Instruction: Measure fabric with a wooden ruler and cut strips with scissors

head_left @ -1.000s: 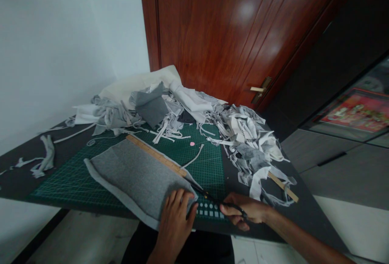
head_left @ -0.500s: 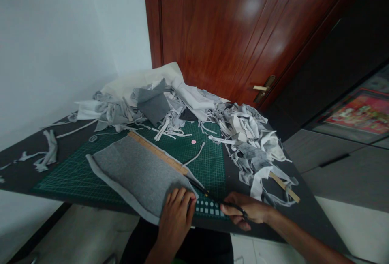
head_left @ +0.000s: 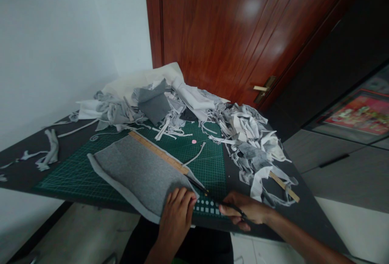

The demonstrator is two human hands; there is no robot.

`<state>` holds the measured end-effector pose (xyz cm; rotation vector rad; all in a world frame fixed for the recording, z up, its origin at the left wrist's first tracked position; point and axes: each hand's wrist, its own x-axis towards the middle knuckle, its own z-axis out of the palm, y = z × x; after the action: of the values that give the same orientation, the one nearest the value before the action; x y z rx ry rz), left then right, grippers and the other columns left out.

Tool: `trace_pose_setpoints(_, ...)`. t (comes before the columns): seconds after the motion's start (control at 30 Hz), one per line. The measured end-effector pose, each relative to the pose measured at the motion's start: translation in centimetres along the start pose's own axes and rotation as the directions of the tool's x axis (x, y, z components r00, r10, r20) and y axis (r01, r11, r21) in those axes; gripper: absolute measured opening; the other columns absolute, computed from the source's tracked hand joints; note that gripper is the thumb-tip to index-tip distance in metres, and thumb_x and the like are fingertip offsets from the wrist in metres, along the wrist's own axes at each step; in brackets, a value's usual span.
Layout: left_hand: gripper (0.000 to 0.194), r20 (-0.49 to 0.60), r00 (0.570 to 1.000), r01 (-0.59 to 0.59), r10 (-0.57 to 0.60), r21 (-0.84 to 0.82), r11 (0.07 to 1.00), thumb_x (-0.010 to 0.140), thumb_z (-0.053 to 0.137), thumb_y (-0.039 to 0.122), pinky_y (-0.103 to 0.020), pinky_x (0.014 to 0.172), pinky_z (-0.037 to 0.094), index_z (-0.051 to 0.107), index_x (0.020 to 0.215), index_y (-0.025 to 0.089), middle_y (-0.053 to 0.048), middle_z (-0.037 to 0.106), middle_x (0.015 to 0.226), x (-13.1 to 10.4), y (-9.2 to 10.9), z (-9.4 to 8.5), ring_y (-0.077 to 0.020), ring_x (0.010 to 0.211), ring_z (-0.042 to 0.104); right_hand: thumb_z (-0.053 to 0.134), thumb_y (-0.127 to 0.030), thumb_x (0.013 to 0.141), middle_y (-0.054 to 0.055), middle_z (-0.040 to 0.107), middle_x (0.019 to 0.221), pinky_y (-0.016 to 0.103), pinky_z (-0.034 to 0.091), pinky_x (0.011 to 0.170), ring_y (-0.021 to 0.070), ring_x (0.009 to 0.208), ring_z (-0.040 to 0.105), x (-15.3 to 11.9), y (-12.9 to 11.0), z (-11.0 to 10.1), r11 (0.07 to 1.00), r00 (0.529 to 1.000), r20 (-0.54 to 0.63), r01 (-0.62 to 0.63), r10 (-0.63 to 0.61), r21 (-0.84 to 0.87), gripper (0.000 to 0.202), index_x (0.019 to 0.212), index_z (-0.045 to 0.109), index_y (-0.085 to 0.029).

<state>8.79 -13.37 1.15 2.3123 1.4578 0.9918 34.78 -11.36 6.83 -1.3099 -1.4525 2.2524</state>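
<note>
A piece of grey fabric [head_left: 136,170] with a rolled-looking near edge lies on a green cutting mat [head_left: 82,166]. Along its far edge rests a wooden ruler [head_left: 158,151]. My right hand [head_left: 243,209] grips black-handled scissors [head_left: 206,192]. Their blades point up and left, at the fabric's right end by the ruler's near tip. With fingers closed on the fabric, my left hand [head_left: 177,211] is at its near right corner, just left of the blades. A narrow strip of cloth [head_left: 196,154] curls away beside the ruler.
A heap of grey and white cloth scraps [head_left: 249,134] spreads along the back and right of the dark table [head_left: 310,219]. A second wooden ruler [head_left: 285,187] sticks out among them. More scraps [head_left: 50,150] lie at left. Behind stands a wooden door [head_left: 212,33].
Both hands, the scissors and the fabric keep practically the same places. Only a very slight shift of the view shows.
</note>
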Motion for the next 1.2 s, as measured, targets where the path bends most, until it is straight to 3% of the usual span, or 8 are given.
trace_pose_setpoints(0.2, 0.022, -0.002, 1.0, -0.018, 0.018, -0.024, 1.0, 0.106, 0.044, 0.018, -0.038, 0.085, 0.042, 0.063, 0.095, 0.024, -0.001, 0.067, 0.092, -0.1, -0.1, 0.1, -0.0227, 0.09, 0.059, 0.081, -0.083, 0.061, -0.011, 0.042, 0.044, 0.014, 0.03, 0.026, 0.0029, 0.031, 0.039, 0.2, 0.1, -0.1, 0.998, 0.998, -0.038, -0.055, 0.056, 0.036, 0.074, 0.058, 0.041, -0.021)
trace_pose_setpoints(0.63, 0.022, 0.006, 0.999, -0.046, 0.046, -0.078, 0.996, 0.102, 0.047, 0.012, -0.035, 0.082, 0.046, 0.064, 0.094, 0.024, -0.001, 0.069, 0.092, 0.0, 0.1, -0.4, -0.0216, 0.089, 0.061, 0.079, -0.083, 0.066, -0.011, 0.041, 0.047, 0.013, 0.031, 0.029, 0.0005, 0.032, 0.037, 1.3, -0.2, 0.0, 1.0, 0.999, -0.044, -0.014, 0.015, 0.014, 0.075, 0.057, 0.04, -0.02)
trace_pose_setpoints(0.9, 0.023, 0.017, 0.998, -0.052, 0.054, -0.101, 0.994, 0.104, 0.046, 0.015, -0.035, 0.082, 0.047, 0.065, 0.094, 0.024, -0.002, 0.069, 0.091, 0.0, 0.1, -0.4, -0.0213, 0.089, 0.062, 0.084, -0.081, 0.061, -0.012, 0.042, 0.049, 0.014, 0.03, 0.031, 0.0011, 0.034, 0.037, 1.4, -0.5, 0.5, 0.989, 0.995, -0.038, -0.089, 0.094, 0.116, 0.074, 0.066, 0.041, -0.021)
trace_pose_setpoints(1.2, 0.025, 0.048, 0.998, -0.039, 0.045, -0.112, 0.993, 0.106, 0.043, 0.018, -0.036, 0.083, 0.048, 0.065, 0.094, 0.023, -0.002, 0.068, 0.091, -0.1, 0.1, -0.6, -0.0215, 0.091, 0.061, 0.082, -0.081, 0.063, -0.013, 0.04, 0.047, 0.015, 0.029, 0.03, 0.0016, 0.034, 0.034, 1.5, -0.1, 0.4, 0.997, 0.996, -0.069, -0.058, 0.062, 0.059, 0.073, 0.066, 0.04, -0.022)
